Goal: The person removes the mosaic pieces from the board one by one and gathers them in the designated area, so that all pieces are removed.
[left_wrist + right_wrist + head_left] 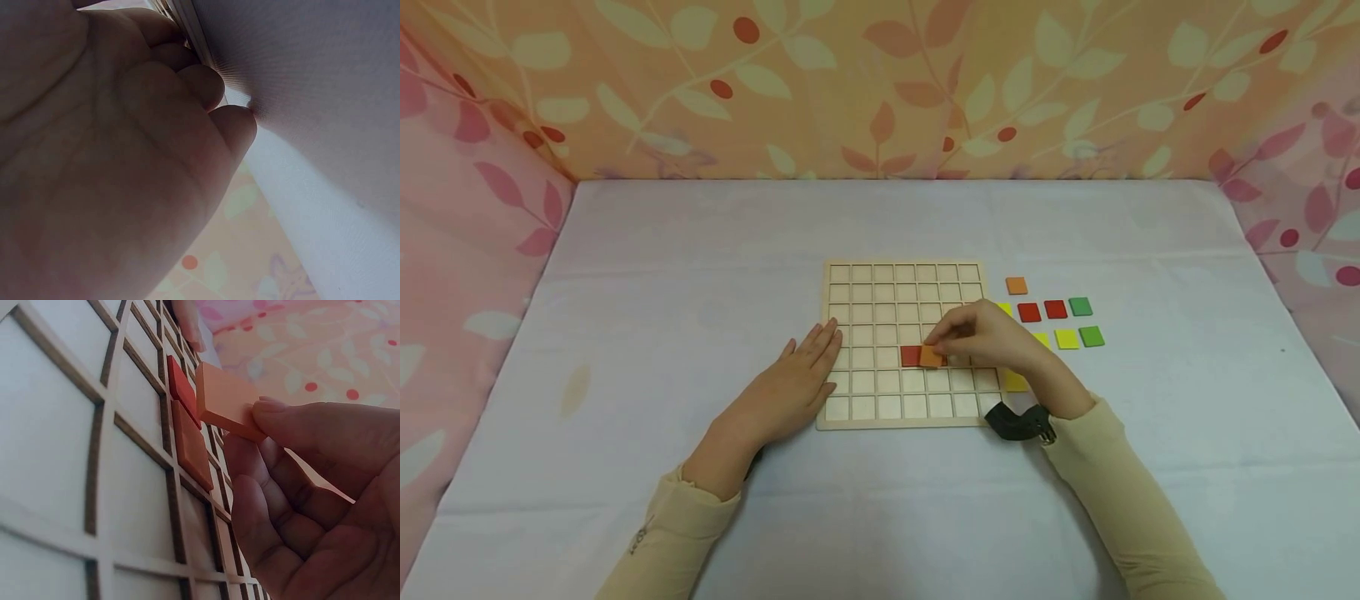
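Observation:
A light wooden grid board (887, 424) lies on the table. My right hand (988, 335) pinches an orange square tile (225, 400) between thumb and fingers, above the board's middle right. In the right wrist view, this tile is tilted and raised over the grid. Beneath it, a red tile (181, 384) and a darker orange-red tile (192, 447) sit in neighbouring cells; the held tile partly covers them in the head view. My left hand (790, 387) rests at the board's left edge, fingers extended with the fingertips touching the rim.
Right of the board lie loose tiles: an orange tile (1017, 286), red tiles (1056, 309), green tiles (1092, 337) and several yellow tiles (1067, 339), some partly hidden by my right hand. A white cloth (685, 267) covers the table. Patterned curtains (880, 92) stand behind and at both sides.

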Available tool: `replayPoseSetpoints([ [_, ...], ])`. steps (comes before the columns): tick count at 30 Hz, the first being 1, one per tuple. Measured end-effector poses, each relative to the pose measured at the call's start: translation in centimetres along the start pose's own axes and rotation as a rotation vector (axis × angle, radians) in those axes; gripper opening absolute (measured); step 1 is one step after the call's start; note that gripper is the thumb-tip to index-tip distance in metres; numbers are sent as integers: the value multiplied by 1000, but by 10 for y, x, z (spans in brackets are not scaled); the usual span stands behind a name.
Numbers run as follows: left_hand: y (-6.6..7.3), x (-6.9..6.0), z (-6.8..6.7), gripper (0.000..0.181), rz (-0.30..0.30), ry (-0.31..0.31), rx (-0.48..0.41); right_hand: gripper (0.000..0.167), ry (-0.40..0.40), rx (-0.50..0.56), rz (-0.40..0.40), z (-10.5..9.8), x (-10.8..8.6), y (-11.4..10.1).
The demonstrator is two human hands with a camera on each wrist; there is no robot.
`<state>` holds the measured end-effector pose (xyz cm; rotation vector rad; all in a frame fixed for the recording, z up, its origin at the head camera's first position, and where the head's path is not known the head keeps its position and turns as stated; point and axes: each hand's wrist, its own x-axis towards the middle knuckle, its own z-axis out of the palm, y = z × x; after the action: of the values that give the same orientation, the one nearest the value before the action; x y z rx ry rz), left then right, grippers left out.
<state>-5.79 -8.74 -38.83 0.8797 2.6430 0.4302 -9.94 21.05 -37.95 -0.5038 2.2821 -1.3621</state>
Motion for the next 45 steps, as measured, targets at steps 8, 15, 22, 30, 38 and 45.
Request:
replayPoseSetpoints([
  [8,1,0,0,63,-5,-6,-3,8,8,-2,33,-5,-10,5],
  [15,1,0,0,63,-10,-2,3,9,16,-26,64,-8,-16,8],
  [22,0,0,1,63,-10,-2,8,9,7,-28,44,-11,-18,11],
  [30,-1,1,2,63,-2,7,17,9,8,-4,105,-18,-22,12],
  [38,3,3,2,62,-14,8,64,10,30,-56,92,-26,-30,9],
  [45,14,12,3,59,-52,-2,279,11,85,-17,88,-33,-49,19],
])
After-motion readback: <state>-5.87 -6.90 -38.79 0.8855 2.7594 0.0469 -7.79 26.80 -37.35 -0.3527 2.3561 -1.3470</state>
